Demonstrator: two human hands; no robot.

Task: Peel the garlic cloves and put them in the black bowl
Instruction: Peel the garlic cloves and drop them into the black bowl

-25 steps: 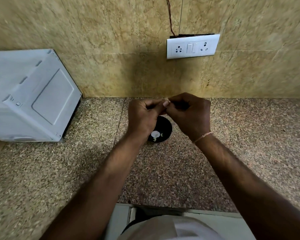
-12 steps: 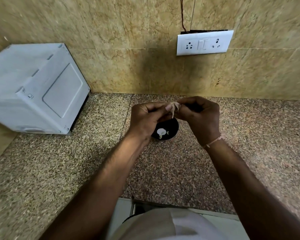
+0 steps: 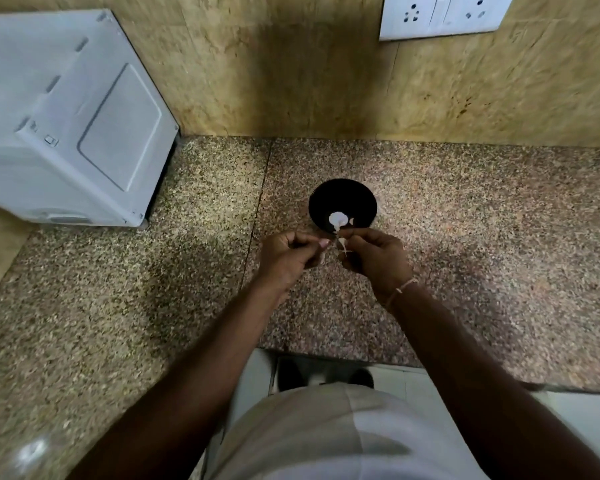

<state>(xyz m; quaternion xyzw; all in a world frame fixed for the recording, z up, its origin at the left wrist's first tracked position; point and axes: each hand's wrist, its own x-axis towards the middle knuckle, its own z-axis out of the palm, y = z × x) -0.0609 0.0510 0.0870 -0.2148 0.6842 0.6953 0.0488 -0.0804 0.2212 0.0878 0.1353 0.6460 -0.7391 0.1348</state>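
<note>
A small black bowl (image 3: 342, 199) stands on the speckled granite counter (image 3: 482, 237), with a pale peeled garlic clove (image 3: 337, 218) lying inside it. Just in front of the bowl, my right hand (image 3: 374, 258) pinches a garlic clove with loose papery skin (image 3: 342, 243) hanging from it. My left hand (image 3: 288, 256) is a little to the left of it, fingers curled and thumb tip close to the skin. What my left fingers hold is too small to make out.
A white boxy appliance (image 3: 66, 119) sits at the back left against the tiled wall. A white socket and switch plate (image 3: 444, 15) is on the wall at upper right. The counter's front edge runs just below my forearms.
Both hands have dropped from above the bowl to just in front of it and drawn slightly apart. The bowl now shows in full. The view has tilted downward.
</note>
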